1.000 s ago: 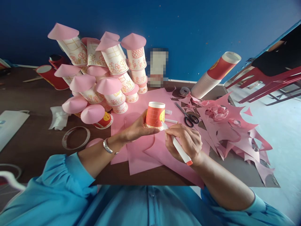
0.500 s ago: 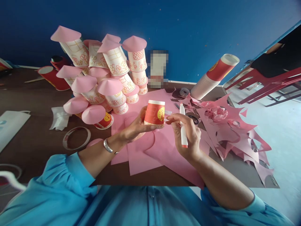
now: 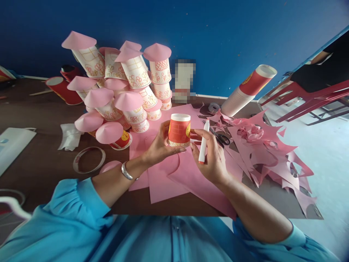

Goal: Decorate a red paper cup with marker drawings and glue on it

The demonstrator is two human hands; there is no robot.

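A red paper cup (image 3: 179,130) with a white rim and a yellow emblem is upright above the pink sheets (image 3: 169,185), near the centre of the view. My left hand (image 3: 158,147) is wrapped round its left side and base. A white marker (image 3: 204,142) with a red end lies between the fingers of my right hand (image 3: 211,156), slanting upward. The fingertips of that hand are at the cup's right side. Left of the cup stand several decorated cups (image 3: 135,72) with pink cone tops (image 3: 157,52), some stacked.
Black scissors (image 3: 222,139) and a tape roll (image 3: 214,107) lie right of the cup, beside cut pink scraps (image 3: 272,156). A tall cup stack (image 3: 237,100) leans near the blue wall. A white ring (image 3: 88,160) lies left; a person sits at the far right.
The cup has turned, so its emblem now shows at the right edge and brick-like lines face me. My right hand has moved left to the cup with the marker.
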